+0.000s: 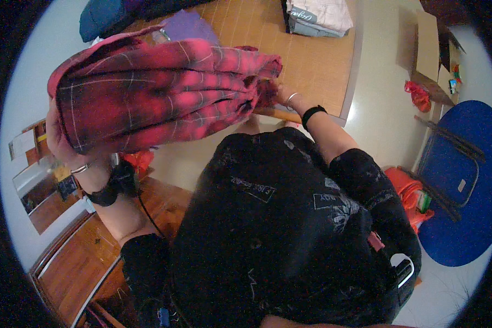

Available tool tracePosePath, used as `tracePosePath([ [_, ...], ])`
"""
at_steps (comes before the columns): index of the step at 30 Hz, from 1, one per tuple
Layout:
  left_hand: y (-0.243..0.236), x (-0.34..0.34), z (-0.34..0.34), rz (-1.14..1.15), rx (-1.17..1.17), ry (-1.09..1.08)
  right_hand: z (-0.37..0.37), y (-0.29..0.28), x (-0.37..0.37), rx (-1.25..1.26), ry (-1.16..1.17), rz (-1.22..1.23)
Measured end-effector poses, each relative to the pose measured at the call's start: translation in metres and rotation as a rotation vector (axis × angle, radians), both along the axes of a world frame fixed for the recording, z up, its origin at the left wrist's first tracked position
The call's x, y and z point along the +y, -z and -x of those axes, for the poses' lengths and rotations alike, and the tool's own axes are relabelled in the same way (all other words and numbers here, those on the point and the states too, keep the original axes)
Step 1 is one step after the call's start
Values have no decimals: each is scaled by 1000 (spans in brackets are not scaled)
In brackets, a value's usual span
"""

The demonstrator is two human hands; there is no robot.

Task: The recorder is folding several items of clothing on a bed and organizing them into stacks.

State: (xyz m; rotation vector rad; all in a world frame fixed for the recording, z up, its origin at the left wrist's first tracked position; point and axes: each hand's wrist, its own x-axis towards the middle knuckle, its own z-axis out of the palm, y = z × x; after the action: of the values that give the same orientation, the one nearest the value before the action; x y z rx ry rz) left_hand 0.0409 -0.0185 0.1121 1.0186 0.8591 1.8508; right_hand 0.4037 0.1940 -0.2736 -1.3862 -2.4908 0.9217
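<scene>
Left hand (57, 136): fingers mostly hidden behind plaid shirt (158, 98). Right hand (283, 95): fingertips lost in the shirt's gathered end. Purple cloth (195, 26): lower part covered by the shirt. Folded clothes (325, 17), beside the right edge of mat-topped surface (306, 63): cut off by the view's upper edge, as is that surface. Red bag (404, 188): partly behind right sleeve (361, 177); contents indistinct. Small items (454, 83) by carton (426, 46): too small to tell.

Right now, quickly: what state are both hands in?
Left hand: holding the left end of the red plaid cloth, fingers hidden behind it.
Right hand: holding the cloth's bunched right end.
</scene>
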Motion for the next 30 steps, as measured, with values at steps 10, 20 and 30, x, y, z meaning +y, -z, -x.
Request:
tracePosePath([
  [10, 12, -38, -8, -339, 1081, -860, 3, -5, 36, -128, -133, -327],
  [20, 29, -49, -42, -397, 1172, -900, -8, 35, 4, -100, -41, -444],
  [30, 39, -37, -27, -199, 940, -811, -61, -52, -61, 229, 71, -186],
])
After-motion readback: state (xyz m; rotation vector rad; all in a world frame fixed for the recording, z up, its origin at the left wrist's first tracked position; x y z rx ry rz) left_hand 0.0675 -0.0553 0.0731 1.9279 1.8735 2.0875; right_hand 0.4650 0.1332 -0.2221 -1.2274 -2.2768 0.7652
